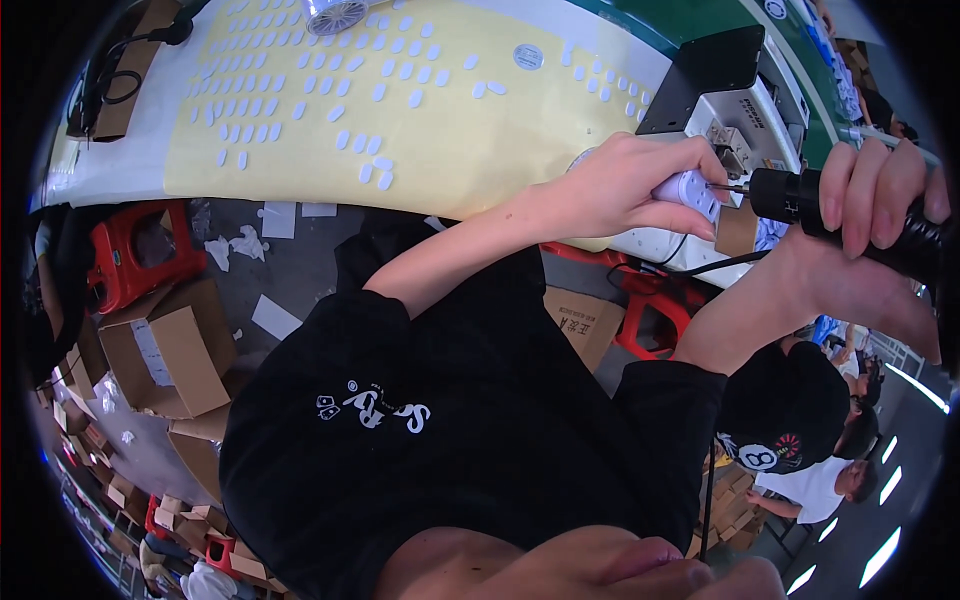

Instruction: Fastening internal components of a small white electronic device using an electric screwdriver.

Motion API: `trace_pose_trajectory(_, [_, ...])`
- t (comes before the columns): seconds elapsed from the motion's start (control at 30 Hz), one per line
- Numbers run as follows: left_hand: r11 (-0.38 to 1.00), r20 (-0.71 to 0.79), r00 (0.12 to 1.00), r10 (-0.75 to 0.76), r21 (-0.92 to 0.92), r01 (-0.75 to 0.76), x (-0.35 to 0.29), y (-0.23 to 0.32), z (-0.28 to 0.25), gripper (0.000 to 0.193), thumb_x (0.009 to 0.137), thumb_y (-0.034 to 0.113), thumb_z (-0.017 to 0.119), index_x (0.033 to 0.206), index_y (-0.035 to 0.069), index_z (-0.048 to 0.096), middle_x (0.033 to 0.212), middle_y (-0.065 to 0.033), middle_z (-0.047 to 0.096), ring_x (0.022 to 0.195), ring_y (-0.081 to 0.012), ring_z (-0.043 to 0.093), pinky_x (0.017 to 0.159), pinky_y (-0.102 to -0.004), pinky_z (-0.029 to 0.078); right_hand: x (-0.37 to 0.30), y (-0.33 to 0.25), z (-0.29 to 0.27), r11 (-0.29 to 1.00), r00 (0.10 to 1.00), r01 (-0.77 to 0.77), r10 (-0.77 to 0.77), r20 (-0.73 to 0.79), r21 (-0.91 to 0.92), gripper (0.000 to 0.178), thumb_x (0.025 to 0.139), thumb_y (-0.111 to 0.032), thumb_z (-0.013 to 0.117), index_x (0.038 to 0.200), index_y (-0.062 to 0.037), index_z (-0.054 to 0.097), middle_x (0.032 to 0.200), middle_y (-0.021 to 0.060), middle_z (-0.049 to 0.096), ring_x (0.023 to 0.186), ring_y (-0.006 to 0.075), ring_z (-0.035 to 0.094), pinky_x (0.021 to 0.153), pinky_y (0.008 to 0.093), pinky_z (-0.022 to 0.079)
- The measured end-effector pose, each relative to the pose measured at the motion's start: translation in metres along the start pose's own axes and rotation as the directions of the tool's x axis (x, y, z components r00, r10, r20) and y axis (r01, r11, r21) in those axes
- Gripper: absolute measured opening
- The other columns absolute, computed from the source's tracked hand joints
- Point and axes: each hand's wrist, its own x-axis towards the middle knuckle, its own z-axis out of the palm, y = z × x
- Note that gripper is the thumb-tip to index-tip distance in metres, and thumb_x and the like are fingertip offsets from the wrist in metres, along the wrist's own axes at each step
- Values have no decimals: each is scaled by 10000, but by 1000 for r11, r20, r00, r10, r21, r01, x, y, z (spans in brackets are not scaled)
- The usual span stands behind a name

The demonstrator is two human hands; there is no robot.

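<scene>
My left hand (620, 178) is closed around a small pale lilac plastic housing (688, 192), thumb below it and fingers above. Small dark holes show on the housing's face. In my right hand (872, 205) I grip a black electric screwdriver (778, 196), lying about level and pointing left. Its thin metal bit reaches the housing; whether the tip sits in a hole I cannot tell. Just behind both hands stands a white screw feeder box (738, 115) with a black plate (705, 70). Part of a round object behind my left wrist is mostly hidden.
Many white oval pieces (365, 143) lie in rows on a yellow mat (290, 175), beside a round silvery disc (528, 57). A clear cylinder (335, 14) stands at the far edge. Red stools (140, 255) and cardboard boxes (170, 350) are on the floor. Other people (815, 490) are at right.
</scene>
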Motion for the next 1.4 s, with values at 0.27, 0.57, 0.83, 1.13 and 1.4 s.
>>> trace_pose_trajectory(0.27, [998,-12,1000,-1,70,2,0,4,-2,462,706,335,732,1011,64,515,969,-50,630,865,-207,621,734,-272,476,-18,-25,-31,975,982,49,-87,-170,-219,845,589,-883,413,902,-99,449,642,9,420,442,89,356,409,227,290])
trace_pose_trajectory(0.57, [999,-19,999,34,0,-35,-1,-5,4,414,730,309,717,1001,59,529,950,-74,620,866,-225,612,738,-294,476,-56,26,-75,799,769,-135,-288,-570,-586,733,711,-821,359,824,-108,484,563,33,456,418,115,391,397,231,321])
trace_pose_trajectory(0.83, [1000,-29,999,24,2,-24,1,-5,2,357,762,260,707,982,45,526,955,-82,621,898,-221,603,760,-296,470,-59,31,-70,812,741,-236,-205,-639,-535,708,737,-783,392,812,-82,450,560,46,444,415,121,391,402,258,337])
trace_pose_trajectory(1.13, [999,-14,999,-35,-19,34,-2,-2,4,341,770,243,704,982,43,529,957,-78,617,891,-210,603,768,-285,468,-61,-26,-46,978,932,-32,-45,-361,-204,765,676,-834,402,855,-96,498,607,20,456,429,101,402,401,230,313])
trace_pose_trajectory(1.4, [1000,-31,999,-23,10,23,0,-1,1,323,775,217,702,993,50,531,959,-73,612,880,-202,606,765,-284,470,-24,-36,-31,787,927,-101,-148,-346,-608,758,718,-795,377,892,-61,462,616,56,456,409,126,396,357,248,316])
